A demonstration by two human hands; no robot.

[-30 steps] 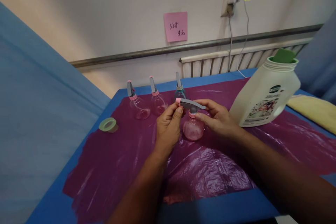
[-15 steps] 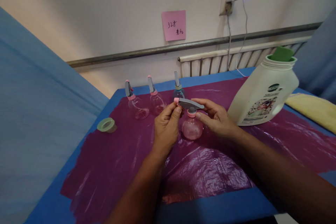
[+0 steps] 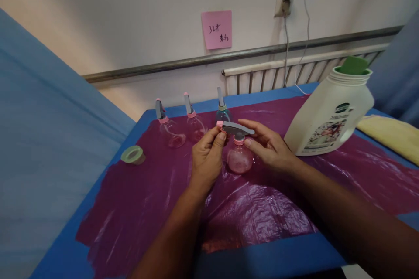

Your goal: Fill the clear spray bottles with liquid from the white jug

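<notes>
A small clear pink spray bottle (image 3: 240, 159) with a grey trigger head and pink collar stands upright between my hands. My left hand (image 3: 208, 152) pinches the pink nozzle end of the spray head with thumb and fingers. On the other side, my right hand (image 3: 270, 146) has its thumb at the pink collar and its fingers behind the grey head, closed around the bottle's neck. Beyond my hands are a pink spray bottle (image 3: 195, 127), another pink spray bottle (image 3: 173, 135) to its left, and a teal spray bottle (image 3: 223, 114), all with grey trigger heads.
A large pale jug (image 3: 330, 113) with green in its mouth stands at right, beside a folded yellow cloth (image 3: 389, 133). A small green cup (image 3: 133, 155) sits at left. Purple plastic sheeting (image 3: 147, 205) covers the blue table. Behind are a metal pipe (image 3: 183, 62) and a radiator (image 3: 258, 69).
The camera view has shifted very slightly. Both hands keep the same hold on the spray bottle, and nothing else has visibly moved.
</notes>
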